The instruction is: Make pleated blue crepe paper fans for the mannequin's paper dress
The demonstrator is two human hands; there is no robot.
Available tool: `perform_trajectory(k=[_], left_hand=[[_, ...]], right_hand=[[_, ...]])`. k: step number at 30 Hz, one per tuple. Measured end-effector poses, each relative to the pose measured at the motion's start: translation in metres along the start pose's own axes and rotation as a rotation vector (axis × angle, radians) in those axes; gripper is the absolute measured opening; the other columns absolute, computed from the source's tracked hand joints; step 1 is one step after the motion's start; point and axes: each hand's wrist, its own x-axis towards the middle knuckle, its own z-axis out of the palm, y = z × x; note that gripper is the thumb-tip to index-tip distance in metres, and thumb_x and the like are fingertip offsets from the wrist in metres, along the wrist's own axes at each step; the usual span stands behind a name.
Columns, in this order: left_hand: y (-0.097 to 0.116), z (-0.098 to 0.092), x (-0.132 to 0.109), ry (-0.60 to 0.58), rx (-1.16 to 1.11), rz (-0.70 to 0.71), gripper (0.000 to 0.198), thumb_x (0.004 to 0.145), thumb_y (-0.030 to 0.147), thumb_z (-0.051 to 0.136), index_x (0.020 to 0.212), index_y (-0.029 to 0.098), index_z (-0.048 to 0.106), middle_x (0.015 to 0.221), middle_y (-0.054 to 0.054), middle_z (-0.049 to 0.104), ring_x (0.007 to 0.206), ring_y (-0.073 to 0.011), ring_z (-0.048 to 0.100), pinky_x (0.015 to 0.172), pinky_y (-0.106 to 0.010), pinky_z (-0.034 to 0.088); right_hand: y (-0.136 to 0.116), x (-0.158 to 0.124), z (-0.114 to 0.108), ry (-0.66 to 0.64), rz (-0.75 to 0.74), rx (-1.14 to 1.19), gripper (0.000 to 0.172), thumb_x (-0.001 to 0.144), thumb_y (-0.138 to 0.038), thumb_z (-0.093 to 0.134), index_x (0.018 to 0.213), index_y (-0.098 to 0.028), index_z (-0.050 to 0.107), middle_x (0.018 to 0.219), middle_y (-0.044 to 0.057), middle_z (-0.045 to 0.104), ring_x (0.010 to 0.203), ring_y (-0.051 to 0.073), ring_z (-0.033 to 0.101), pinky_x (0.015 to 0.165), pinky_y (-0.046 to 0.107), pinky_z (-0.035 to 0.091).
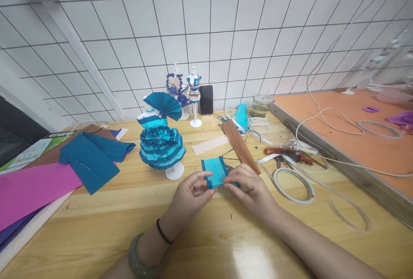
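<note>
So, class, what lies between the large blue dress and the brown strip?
In the head view, a pale strip lies between the dress and the brown strip; the held blue piece is there too, nearer the camera.

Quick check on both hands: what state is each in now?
Left hand: closed, pinching the turquoise piece at its lower left corner.
Right hand: closed, fingertips pinching the same piece near its lower right corner.
</note>
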Motion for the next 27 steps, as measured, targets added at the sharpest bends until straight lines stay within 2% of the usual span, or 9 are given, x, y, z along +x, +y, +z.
perform_trajectory(k=[6,10,12,15,18,20,23,25,27], left_hand=[[-0.004,-0.002,0.002,-0.036,-0.019,-0.014,0.039,0.066,0.023,0.067,0.101,0.013,0.055,0.086,-0.009,0.069,0.083,-0.0199,0.064,0.066,-0.026,0.049],[-0.008,0.001,0.002,-0.086,-0.080,-0.049,0.045,0.063,0.023,0.071,0.104,0.014,0.056,0.090,-0.009,0.069,0.081,-0.0179,0.065,0.070,-0.027,0.050],[-0.009,0.002,0.002,-0.089,-0.055,-0.037,0.039,0.062,0.024,0.071,0.098,0.015,0.059,0.087,-0.007,0.070,0.075,-0.0158,0.064,0.067,-0.025,0.050],[-0.011,0.000,0.002,-0.027,0.065,0.005,0.025,0.063,0.027,0.070,0.083,0.014,0.065,0.072,-0.004,0.069,0.060,-0.0126,0.062,0.057,-0.023,0.049],[-0.010,-0.003,0.003,0.059,0.146,0.039,0.021,0.064,0.028,0.068,0.079,0.014,0.067,0.062,-0.002,0.067,0.055,-0.0128,0.060,0.053,-0.023,0.048],[-0.007,-0.002,0.003,0.104,0.160,0.067,0.020,0.064,0.027,0.068,0.078,0.014,0.067,0.062,-0.003,0.067,0.055,-0.0133,0.060,0.054,-0.023,0.048],[-0.003,0.000,0.001,0.155,0.174,0.132,0.015,0.063,0.025,0.067,0.074,0.014,0.068,0.066,-0.003,0.068,0.057,-0.0137,0.061,0.055,-0.022,0.049],[-0.002,0.001,-0.001,0.178,0.186,0.172,0.013,0.063,0.023,0.067,0.072,0.015,0.069,0.068,-0.004,0.069,0.060,-0.0143,0.061,0.056,-0.022,0.049],[-0.003,0.002,-0.002,0.189,0.203,0.193,0.012,0.063,0.022,0.067,0.072,0.015,0.069,0.069,-0.004,0.070,0.062,-0.0149,0.062,0.057,-0.022,0.050]], right_hand=[[0.000,0.000,0.001,0.013,0.016,0.015,0.011,0.080,-0.015,0.055,0.086,-0.020,0.063,0.076,0.005,0.062,0.075,0.018,0.055,0.067,0.032,0.046],[-0.001,-0.002,0.004,-0.017,-0.023,0.041,0.013,0.081,-0.017,0.055,0.090,-0.021,0.064,0.077,0.005,0.062,0.074,0.017,0.055,0.066,0.032,0.046],[-0.002,-0.002,0.006,-0.036,-0.048,0.048,0.015,0.081,-0.018,0.055,0.092,-0.022,0.064,0.078,0.005,0.062,0.075,0.018,0.056,0.066,0.033,0.046],[-0.003,-0.002,0.005,-0.029,-0.053,0.050,0.016,0.081,-0.018,0.055,0.095,-0.022,0.061,0.081,0.006,0.063,0.078,0.018,0.056,0.068,0.034,0.046],[-0.004,-0.002,0.004,-0.002,0.017,0.038,0.016,0.079,-0.023,0.058,0.094,-0.021,0.060,0.083,0.007,0.060,0.081,0.019,0.056,0.069,0.033,0.047],[-0.005,-0.003,0.004,-0.009,0.129,0.039,0.017,0.078,-0.026,0.058,0.094,-0.019,0.060,0.072,0.004,0.057,0.069,0.017,0.055,0.061,0.028,0.046],[-0.005,-0.007,0.005,-0.051,0.279,0.096,0.024,0.078,-0.031,0.058,0.098,-0.017,0.058,0.055,-0.004,0.048,0.047,0.010,0.047,0.045,0.021,0.040],[-0.007,-0.009,0.007,-0.089,0.289,0.138,0.030,0.077,-0.032,0.059,0.103,-0.017,0.057,0.054,-0.005,0.049,0.044,0.009,0.046,0.043,0.020,0.039],[-0.009,-0.011,0.008,-0.102,0.263,0.177,0.032,0.076,-0.031,0.060,0.106,-0.018,0.058,0.058,-0.003,0.055,0.046,0.009,0.050,0.047,0.021,0.043]])
